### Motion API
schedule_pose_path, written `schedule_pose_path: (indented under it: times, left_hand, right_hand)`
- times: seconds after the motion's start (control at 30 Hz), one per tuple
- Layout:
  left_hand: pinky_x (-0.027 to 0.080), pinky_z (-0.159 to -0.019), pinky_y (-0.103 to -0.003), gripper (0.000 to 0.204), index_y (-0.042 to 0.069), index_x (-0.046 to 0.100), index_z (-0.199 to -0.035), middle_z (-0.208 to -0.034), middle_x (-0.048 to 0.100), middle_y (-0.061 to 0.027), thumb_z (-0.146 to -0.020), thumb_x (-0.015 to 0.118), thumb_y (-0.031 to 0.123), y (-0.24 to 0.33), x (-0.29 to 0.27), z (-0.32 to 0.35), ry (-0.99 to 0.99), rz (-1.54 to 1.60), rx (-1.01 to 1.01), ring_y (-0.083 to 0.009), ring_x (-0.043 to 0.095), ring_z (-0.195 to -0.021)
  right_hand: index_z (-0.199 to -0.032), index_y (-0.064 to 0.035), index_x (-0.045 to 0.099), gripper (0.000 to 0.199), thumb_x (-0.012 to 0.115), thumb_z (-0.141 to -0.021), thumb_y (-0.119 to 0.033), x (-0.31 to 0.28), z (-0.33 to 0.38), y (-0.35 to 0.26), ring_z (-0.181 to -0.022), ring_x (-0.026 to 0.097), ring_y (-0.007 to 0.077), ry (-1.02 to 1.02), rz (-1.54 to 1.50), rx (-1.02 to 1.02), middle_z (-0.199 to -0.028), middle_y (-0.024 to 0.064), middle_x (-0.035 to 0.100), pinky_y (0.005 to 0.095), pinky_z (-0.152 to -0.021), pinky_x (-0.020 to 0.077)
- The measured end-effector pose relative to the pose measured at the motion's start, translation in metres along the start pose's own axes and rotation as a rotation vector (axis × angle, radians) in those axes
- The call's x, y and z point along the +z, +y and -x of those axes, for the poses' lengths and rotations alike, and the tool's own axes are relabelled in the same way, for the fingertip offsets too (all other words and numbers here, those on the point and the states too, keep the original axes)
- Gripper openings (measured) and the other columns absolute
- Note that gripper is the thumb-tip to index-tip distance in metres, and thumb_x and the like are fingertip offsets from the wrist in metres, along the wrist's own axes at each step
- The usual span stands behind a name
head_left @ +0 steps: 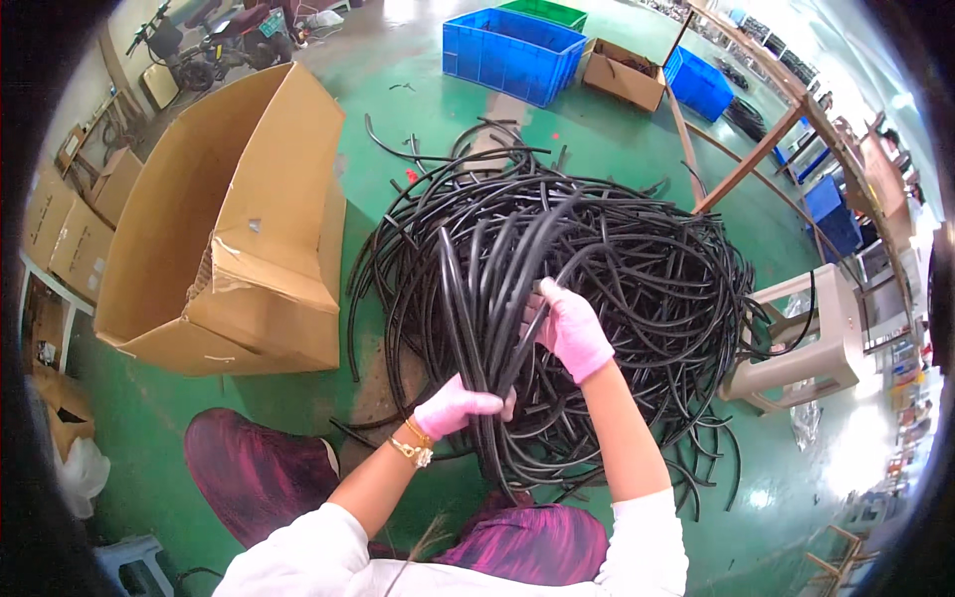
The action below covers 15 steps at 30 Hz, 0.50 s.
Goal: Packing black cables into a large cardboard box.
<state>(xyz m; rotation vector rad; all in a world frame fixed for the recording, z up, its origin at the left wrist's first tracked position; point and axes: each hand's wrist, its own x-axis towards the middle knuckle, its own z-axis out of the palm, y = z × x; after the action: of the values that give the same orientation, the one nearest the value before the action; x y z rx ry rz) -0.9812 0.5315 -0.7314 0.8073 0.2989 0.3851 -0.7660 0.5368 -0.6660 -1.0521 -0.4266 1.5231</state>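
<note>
The left hand [456,406], in a pink glove, is closed around the lower part of a bundle of black tubes [487,298], gripping it tight. The right hand [572,328], also gloved pink, at about 2 o'clock from the left one, has its fingers curled on the upper tubes of the same bundle. The bundle stands up over a big pile of black tubes [647,269] on the green floor [149,428]. A large open cardboard box [239,229] lies at 9 o'clock from the pile, a beige plastic stool [806,343] at 3 o'clock, a blue crate [512,55] at 12 o'clock
</note>
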Motion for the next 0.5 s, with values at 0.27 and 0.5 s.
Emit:
schedule_pose_path:
  times: [0.27, 0.5]
  left_hand:
    - [0.049, -0.076, -0.033, 0.055, 0.001, 0.056, -0.114, -0.087, 0.065, -0.0083, -0.069, 0.082, 0.018, 0.024, 0.035, 0.001, -0.090, 0.016, 0.021, -0.0204, 0.063, -0.079]
    - [0.051, -0.069, -0.030, 0.038, 0.000, 0.056, -0.110, -0.083, 0.061, -0.0079, -0.075, 0.069, 0.007, 0.181, 0.078, -0.025, -0.070, 0.094, 0.294, -0.0162, 0.061, -0.073]
  right_hand:
    - [-0.126, -0.0031, 0.054, 0.042, 0.051, -0.102, -0.037, 0.040, 0.041, 0.014, -0.083, 0.059, 0.0097, -0.028, 0.277, -0.089, -0.097, 0.0016, 0.064, 0.0258, -0.075, 0.0501]
    - [-0.135, 0.0009, 0.048, 0.098, 0.087, -0.063, -0.054, 0.073, 0.067, 0.000, -0.121, 0.054, 0.0209, -0.444, 0.519, -0.159, -0.126, 0.0092, 0.058, 0.0384, -0.107, 0.0388]
